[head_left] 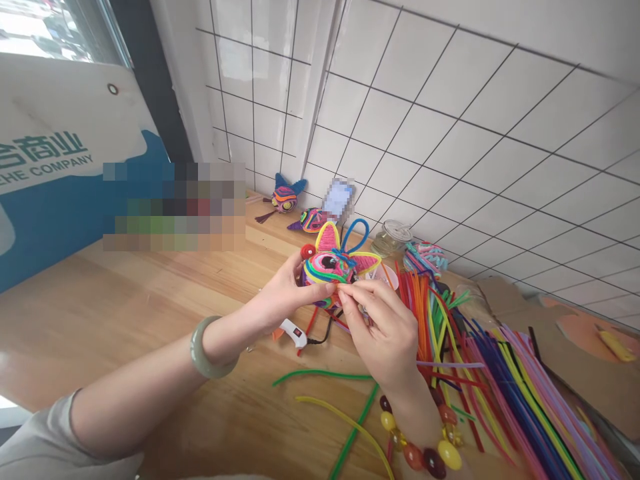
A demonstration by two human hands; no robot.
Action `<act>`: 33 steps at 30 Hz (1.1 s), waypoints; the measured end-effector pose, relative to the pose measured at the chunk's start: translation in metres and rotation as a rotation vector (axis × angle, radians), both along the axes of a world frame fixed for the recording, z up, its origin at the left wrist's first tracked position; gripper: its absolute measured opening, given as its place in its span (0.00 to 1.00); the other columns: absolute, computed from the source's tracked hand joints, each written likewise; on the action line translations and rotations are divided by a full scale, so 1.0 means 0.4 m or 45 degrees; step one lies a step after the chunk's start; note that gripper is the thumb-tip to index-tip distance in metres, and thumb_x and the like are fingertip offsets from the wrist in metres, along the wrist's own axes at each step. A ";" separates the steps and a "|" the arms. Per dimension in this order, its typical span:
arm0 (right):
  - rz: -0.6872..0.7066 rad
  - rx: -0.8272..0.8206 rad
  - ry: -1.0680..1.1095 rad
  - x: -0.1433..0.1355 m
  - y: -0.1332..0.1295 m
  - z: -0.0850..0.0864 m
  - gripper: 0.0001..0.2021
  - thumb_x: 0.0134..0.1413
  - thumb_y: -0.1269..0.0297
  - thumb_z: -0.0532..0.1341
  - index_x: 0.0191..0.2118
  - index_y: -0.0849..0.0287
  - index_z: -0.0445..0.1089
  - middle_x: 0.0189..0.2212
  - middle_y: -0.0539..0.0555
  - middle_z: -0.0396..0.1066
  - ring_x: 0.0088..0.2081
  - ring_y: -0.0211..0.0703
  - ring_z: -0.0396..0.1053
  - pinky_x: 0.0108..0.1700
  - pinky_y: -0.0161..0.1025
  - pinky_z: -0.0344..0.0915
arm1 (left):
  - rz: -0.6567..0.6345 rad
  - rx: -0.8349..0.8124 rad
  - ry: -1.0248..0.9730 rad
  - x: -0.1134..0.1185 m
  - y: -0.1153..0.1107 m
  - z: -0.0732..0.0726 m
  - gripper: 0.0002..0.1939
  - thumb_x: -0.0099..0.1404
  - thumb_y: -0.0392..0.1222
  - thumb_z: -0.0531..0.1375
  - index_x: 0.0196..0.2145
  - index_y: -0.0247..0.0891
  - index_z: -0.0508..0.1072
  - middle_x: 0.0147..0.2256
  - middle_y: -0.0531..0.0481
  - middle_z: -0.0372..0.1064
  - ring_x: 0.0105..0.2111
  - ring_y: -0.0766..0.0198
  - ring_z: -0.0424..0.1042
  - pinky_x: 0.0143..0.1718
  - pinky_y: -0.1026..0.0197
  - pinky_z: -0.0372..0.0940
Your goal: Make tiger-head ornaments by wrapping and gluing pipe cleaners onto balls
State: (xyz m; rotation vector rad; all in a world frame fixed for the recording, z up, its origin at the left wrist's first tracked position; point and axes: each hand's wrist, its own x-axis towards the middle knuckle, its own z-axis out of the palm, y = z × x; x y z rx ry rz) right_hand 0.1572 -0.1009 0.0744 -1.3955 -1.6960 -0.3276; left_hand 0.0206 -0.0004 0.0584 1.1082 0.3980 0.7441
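Note:
A colourful cat-like head wound from pipe cleaners point(320, 272) has pink ears edged in yellow, a dark eye and a blue loop on top. My left hand point(287, 290) is closed around its left side, thumb lying across the front. The fingertips of my right hand point(385, 327) are pinched together against its lower front, beside my left thumb. Whatever lies between those fingertips is too small to make out. Under the hands, a white glue gun point(294, 333) with a dark cord lies on the table.
Loose green point(353, 427) and yellow pipe cleaners point(345, 420) lie near me on the wooden table point(165, 287). Many-coloured bundles point(520, 387) spread to the right beside cardboard point(575, 353). Along the tiled wall stand a finished blue-eared head point(285, 195), a phone point(339, 199) and a glass jar point(391, 238).

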 end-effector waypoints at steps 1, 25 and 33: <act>0.021 -0.024 0.048 0.000 -0.001 0.004 0.09 0.61 0.75 0.60 0.41 0.57 0.76 0.33 0.55 0.76 0.35 0.41 0.74 0.38 0.40 0.73 | 0.008 -0.010 0.002 0.000 0.000 -0.001 0.22 0.57 0.41 0.70 0.46 0.38 0.67 0.48 0.45 0.73 0.45 0.59 0.74 0.50 0.57 0.67; 0.030 0.003 0.158 -0.005 0.003 0.001 0.07 0.60 0.74 0.62 0.40 0.56 0.75 0.34 0.53 0.75 0.35 0.41 0.74 0.40 0.40 0.73 | 0.016 -0.009 0.006 0.000 -0.003 0.002 0.23 0.57 0.42 0.70 0.46 0.38 0.64 0.47 0.44 0.73 0.45 0.58 0.74 0.48 0.56 0.67; 0.014 0.028 0.121 0.003 0.003 0.000 0.07 0.60 0.74 0.62 0.39 0.55 0.75 0.32 0.53 0.75 0.34 0.41 0.74 0.38 0.40 0.72 | -0.020 -0.034 -0.060 -0.002 -0.002 0.010 0.22 0.57 0.41 0.70 0.45 0.39 0.66 0.47 0.46 0.74 0.45 0.57 0.74 0.49 0.55 0.67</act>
